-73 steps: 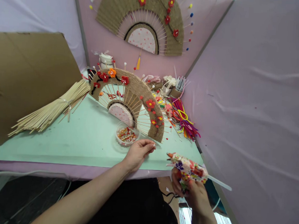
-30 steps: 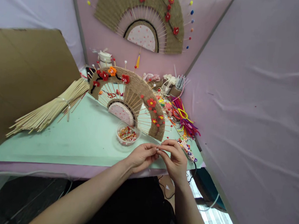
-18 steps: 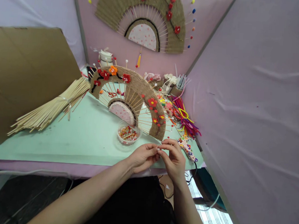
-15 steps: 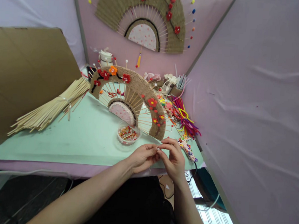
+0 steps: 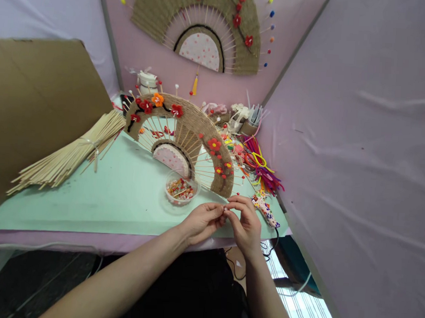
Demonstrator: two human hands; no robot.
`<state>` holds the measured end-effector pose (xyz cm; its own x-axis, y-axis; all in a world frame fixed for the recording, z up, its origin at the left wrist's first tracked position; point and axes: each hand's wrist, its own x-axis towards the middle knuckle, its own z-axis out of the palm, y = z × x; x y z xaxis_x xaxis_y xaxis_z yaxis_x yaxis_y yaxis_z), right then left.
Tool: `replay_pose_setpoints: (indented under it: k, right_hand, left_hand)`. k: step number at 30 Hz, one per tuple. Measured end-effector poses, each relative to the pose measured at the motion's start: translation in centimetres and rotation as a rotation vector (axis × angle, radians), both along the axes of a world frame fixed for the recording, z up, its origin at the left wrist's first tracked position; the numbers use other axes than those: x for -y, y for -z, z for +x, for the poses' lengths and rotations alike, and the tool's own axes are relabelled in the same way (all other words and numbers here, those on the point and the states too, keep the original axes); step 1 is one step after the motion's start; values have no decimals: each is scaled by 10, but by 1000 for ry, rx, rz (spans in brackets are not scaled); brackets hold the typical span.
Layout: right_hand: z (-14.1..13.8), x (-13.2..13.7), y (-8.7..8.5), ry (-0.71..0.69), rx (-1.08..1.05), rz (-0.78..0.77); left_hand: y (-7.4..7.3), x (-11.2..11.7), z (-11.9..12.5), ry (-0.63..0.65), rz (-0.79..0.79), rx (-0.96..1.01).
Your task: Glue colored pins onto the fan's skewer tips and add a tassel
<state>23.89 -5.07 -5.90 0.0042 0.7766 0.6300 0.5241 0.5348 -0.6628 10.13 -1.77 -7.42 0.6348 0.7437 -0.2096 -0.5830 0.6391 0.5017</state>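
Observation:
My left hand [image 5: 204,223] and my right hand [image 5: 245,224] meet at their fingertips over the table's front edge. Pinched between them is a tiny pale bead [image 5: 225,209], partly covered by the fingers; which hand bears it more I cannot tell. Just beyond, a fan wrapped in brown twine [image 5: 190,112] leans on the table, trimmed with red and orange flowers and thin sticks. A clear round tub of beads [image 5: 180,190] sits in front of the fan, left of my hands. To the right of my right hand lies a patterned glue gun [image 5: 267,211] with a black cord.
On the left, a bundle of thin wooden sticks [image 5: 68,155] rests against a cardboard sheet [image 5: 38,115]. Bright pipe cleaners [image 5: 265,174] pile up at the right. Behind stand a white jar [image 5: 147,80] and a cup of glue sticks [image 5: 251,123]. A larger fan [image 5: 154,16] hangs on the pink wall.
The whole view has shifted slightly. My fingers have moved only a little, and both hands stay together in the same pinch.

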Motion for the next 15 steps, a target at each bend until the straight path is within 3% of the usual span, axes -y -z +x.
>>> replay_pose_setpoints:
  k: [9,15]
  right_hand:
    - [3,2,1,56,9,1]
    - [5,6,-2,129,-136,-69]
  left_hand:
    - [1,0,0,18,8,-9]
    - [1,-1,-2,41,-15,-25]
